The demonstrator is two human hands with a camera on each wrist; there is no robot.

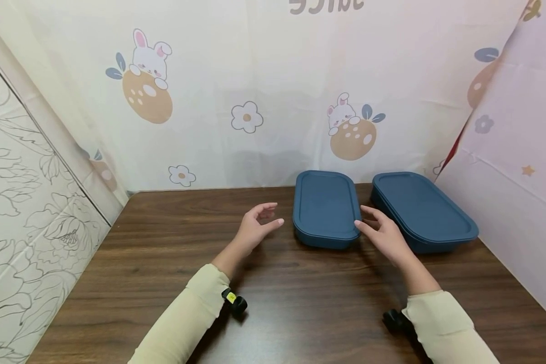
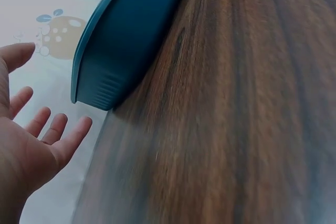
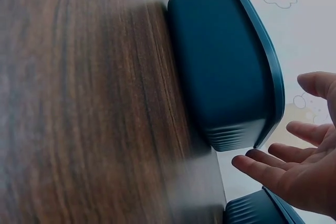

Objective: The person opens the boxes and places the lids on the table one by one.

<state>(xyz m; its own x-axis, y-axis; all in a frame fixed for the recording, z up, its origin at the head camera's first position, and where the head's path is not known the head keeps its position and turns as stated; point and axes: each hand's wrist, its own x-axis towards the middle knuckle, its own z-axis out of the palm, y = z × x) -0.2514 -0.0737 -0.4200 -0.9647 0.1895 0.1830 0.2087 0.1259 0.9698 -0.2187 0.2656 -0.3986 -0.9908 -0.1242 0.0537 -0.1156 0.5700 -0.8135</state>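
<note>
A dark blue lidded box (image 1: 326, 205) stands on the wooden table, its long side running away from me. To its left my left hand (image 1: 256, 227) hovers with fingers spread, a gap between thumb and box. My right hand (image 1: 383, 233) is at the box's right side, thumb and fingertips right at the lid's edge, fingers loosely extended. Ribbing shows low on the box wall (image 2: 123, 40) in the left wrist view. In the right wrist view, the fingers (image 3: 262, 169) are spread beside the box's ribbed end (image 3: 231, 66). Neither hand grips anything.
A second blue lidded box (image 1: 425, 207) stands angled just right of my right hand, near the right-hand cloth. A printed curtain (image 1: 255, 65) hangs behind the table (image 1: 173, 283), and a flower-patterned panel (image 1: 32, 202) borders it on the left.
</note>
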